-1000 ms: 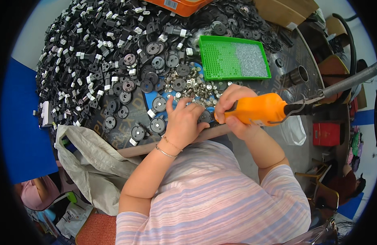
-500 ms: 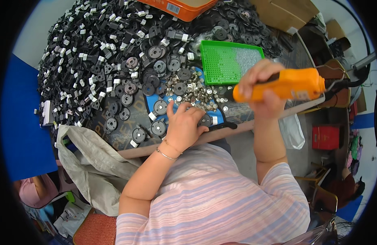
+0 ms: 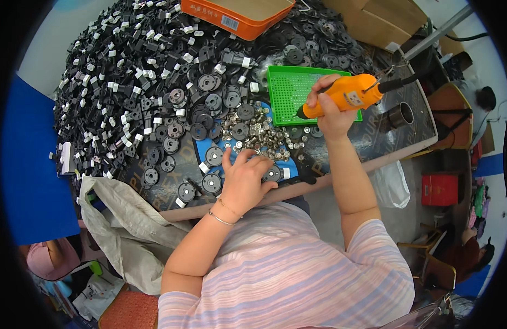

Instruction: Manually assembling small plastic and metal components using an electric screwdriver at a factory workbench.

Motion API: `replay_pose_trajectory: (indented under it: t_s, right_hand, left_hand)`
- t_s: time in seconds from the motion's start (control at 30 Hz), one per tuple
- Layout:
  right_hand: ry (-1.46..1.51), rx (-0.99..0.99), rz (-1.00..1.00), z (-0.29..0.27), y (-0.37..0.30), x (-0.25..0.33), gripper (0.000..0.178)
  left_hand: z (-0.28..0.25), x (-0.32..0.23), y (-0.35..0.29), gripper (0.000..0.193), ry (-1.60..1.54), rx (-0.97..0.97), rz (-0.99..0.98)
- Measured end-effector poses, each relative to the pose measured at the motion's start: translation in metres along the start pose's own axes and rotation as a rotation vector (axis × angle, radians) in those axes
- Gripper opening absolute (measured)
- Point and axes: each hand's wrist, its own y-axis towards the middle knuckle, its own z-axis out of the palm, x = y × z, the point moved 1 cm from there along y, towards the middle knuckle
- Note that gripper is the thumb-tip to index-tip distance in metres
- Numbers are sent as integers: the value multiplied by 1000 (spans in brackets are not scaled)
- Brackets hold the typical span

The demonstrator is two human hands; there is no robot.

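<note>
My right hand point(image 3: 334, 112) is wrapped round an orange electric screwdriver point(image 3: 349, 96). Its black tip points down and left over the front edge of a green perforated tray point(image 3: 283, 90), where small clear pieces point(image 3: 325, 82) lie. My left hand point(image 3: 244, 178) rests on a blue mat point(image 3: 293, 171) with fingers spread. Beside its thumb sits a round black disc part point(image 3: 272, 174) with a white tab. Small silver metal caps point(image 3: 259, 134) are heaped just beyond my fingertips. Left of that hand are more assembled discs point(image 3: 211, 182); whether my fingers touch any part cannot be told.
A large heap of black parts with white tabs point(image 3: 127, 71) covers the table's left. An orange tin point(image 3: 242, 24) and a cardboard box point(image 3: 379, 22) stand at the back. A metal cup point(image 3: 400, 116) sits at right. Pale cloth point(image 3: 122, 230) hangs over the front edge.
The screwdriver has swung left and up, from the tray's right front to over the tray, its cord end now tilted away. My left hand has hardly moved.
</note>
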Motion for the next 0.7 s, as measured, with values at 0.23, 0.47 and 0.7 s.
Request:
replay_pose_trajectory:
  t_s: [0.23,0.47,0.7]
  right_hand:
    - [57,39,4,-3,-1,-3,20]
    - [71,54,-23,5,4,21,23]
    - [164,343,100,47,-39,56,27]
  left_hand:
    - [1,1,-1,44,-2,-3,5]
    - [3,4,-2,46,-4,-9,8]
    - [3,6,0,40,-41,-5,-2]
